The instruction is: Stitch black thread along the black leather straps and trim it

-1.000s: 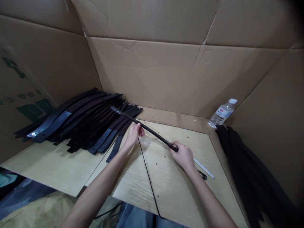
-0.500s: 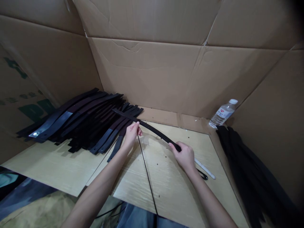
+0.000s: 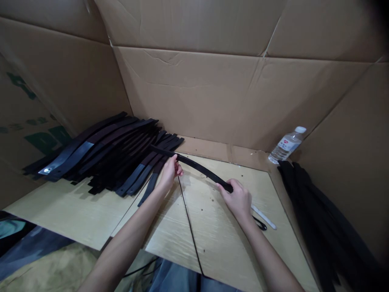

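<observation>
Lowered since the earlier frame, strip (image 3: 199, 169) now bows between left hand (image 3: 170, 170) and right hand (image 3: 238, 199), both pinching it, long axis running far-left toward pile (image 3: 106, 152).

One head-worn camera looks forward and down, close over the cardboard-walled worktop (image 3: 212, 227).
</observation>
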A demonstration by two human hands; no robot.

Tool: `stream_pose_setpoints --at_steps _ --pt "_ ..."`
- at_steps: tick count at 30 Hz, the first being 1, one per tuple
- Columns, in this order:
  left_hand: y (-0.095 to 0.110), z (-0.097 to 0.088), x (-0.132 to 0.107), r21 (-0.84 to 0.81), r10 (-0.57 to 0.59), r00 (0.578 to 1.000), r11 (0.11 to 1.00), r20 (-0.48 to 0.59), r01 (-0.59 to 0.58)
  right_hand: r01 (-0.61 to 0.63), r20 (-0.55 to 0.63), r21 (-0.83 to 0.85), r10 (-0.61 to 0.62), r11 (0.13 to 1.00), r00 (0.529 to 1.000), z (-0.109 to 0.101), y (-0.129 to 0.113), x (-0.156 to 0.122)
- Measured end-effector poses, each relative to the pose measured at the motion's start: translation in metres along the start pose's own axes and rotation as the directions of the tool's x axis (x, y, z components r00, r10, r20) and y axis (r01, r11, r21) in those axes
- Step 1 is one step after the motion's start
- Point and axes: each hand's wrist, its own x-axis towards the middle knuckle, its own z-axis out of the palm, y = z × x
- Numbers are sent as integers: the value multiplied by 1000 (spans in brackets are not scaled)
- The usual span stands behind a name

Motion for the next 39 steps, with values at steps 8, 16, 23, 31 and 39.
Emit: stream_pose_setpoints --at_steps 8,16,23,31,39 --pt "4 3 -3 163 -11 999 987 31 6 -3 9 -18 3 1000 1000 -2 2 2" --pt "2 -2 -1 99 35 993 994 114 -46 -11 70 -22 13 1000 997 -2 3 5" --pt "1 -3 0 81 66 996 994 67 -72 92 25 25 -93 995 995 -3 3 8" --pt "-6 -4 0 265 180 984 949 -15 -170 160 -96 5 -159 987 983 -5 0 7" --pt "-3 -2 -2 300 156 988 943 -8 -146 184 -163 -20 -185 983 969 -8 -2 6"
